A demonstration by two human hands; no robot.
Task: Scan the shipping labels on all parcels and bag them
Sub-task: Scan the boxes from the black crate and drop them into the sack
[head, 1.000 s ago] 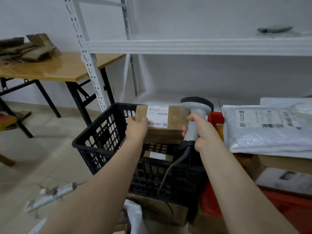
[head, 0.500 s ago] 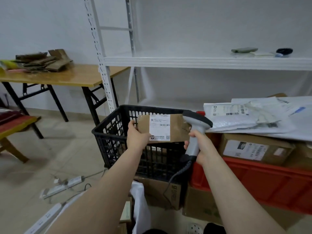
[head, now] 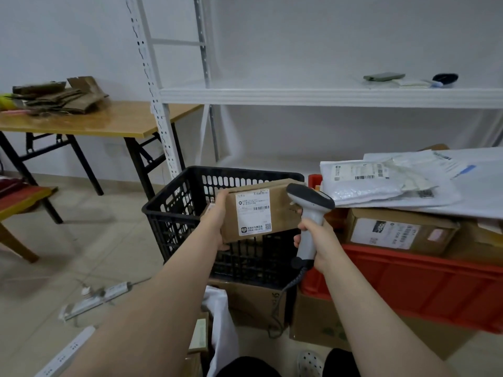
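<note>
Left hand [head: 215,221] grips parcel [head: 283,221] by left end, long axis crosswise, label [head: 254,212] facing the camera; right hand [head: 317,238] wraps scanner [head: 310,200] handle, head just right of label.

Wooden table [head: 109,123] with flattened cardboard [head: 60,96], white metal shelf [head: 299,95], power strip [head: 98,297] on the floor [head: 89,235].

- The black crate [head: 174,216] stands open-topped, its mouth partly screened by the held box [head: 283,216].
- Right of it, piled mailers [head: 367,189] overhang the red bin [head: 422,289].
- The shelf post [head: 163,126] rises behind the crate.
- Left, power strips [head: 100,296] lie across the floor [head: 109,240].
</note>
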